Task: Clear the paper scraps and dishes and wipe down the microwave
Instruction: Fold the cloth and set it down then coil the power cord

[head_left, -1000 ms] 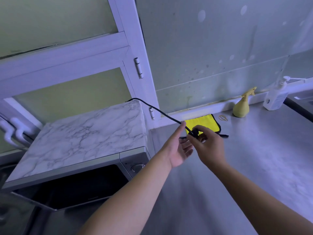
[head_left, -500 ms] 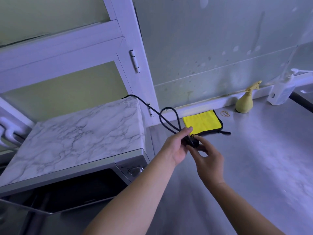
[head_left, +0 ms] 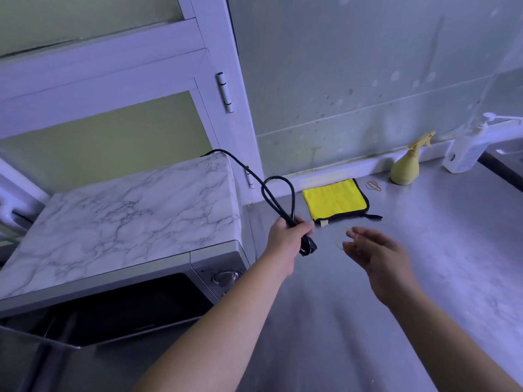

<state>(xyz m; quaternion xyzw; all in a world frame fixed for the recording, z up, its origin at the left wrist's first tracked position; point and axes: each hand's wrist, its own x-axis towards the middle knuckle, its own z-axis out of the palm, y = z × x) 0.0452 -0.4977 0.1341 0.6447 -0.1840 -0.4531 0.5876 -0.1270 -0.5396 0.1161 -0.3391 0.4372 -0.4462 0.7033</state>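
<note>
1. We see a grey tabletop (head_left: 424,278) that runs up to a pale, spotty wall. A white door frame stands at the left.
2. The microwave (head_left: 127,210) sits at the left end. It has a marble-look top, and its dark door hangs open toward us.
3. A black cord (head_left: 278,193) comes from the back of the microwave. It is folded into a loop that points up and away toward the wall.
4. The left hand (head_left: 285,236) grips the folded cord, with its fingers (head_left: 304,226) curled tight round it. The plug (head_left: 308,247) hangs just below that hand.
5. The right hand (head_left: 379,253) is beside it, a little apart, with its fingers (head_left: 359,233) spread loose. A thin rubber band (head_left: 338,239) sits at their tips, between the two hands. We cannot tell if it is held or lies on the tabletop.
6. We think the band goes round the cord next, so it must move left to the bundle.
7. The yellow cloth (head_left: 335,200) lies flat just past both hands, with its long side along the wall. The free right hand looks best placed to take it.
8. A yellow spray bottle (head_left: 405,168) and a clear pump bottle (head_left: 467,149) stand farther right by the wall.
</note>
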